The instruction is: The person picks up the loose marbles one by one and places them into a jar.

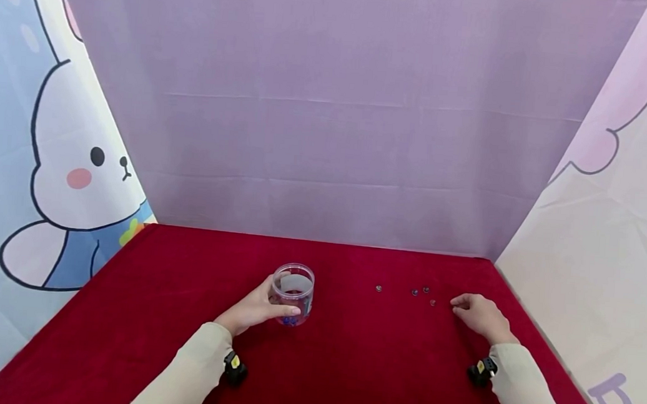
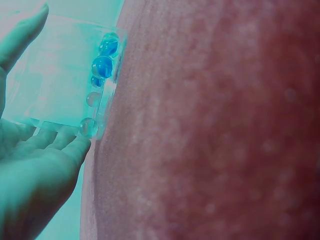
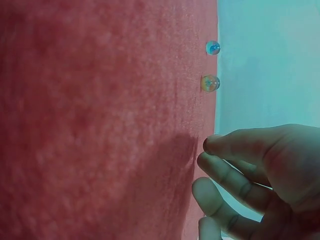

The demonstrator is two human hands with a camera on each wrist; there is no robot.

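Note:
My left hand [image 1: 256, 307] grips a clear plastic jar [image 1: 306, 301] around its side, thumb across the near face. The jar stands upright with an uncovered top. In the left wrist view several glass marbles [image 2: 102, 67], some blue and some clear, lie along its bottom. Over the right part of the table is my right hand [image 1: 481, 316], its fingers loosely bent and nothing visible between them. Its fingertips are just right of a marble [image 1: 432, 303]. In the right wrist view thumb and forefinger lie close together, apart from two marbles, one blue [image 3: 213, 47] and one yellowish [image 3: 210, 83].
More marbles lie on the red cloth, one [image 1: 378, 288] nearer the jar and two [image 1: 415, 292] farther right. A purple curtain [image 1: 328, 133] rises behind the red-covered table [image 1: 346, 366]. Printed cloth panels [image 1: 607, 259] stand at both sides.

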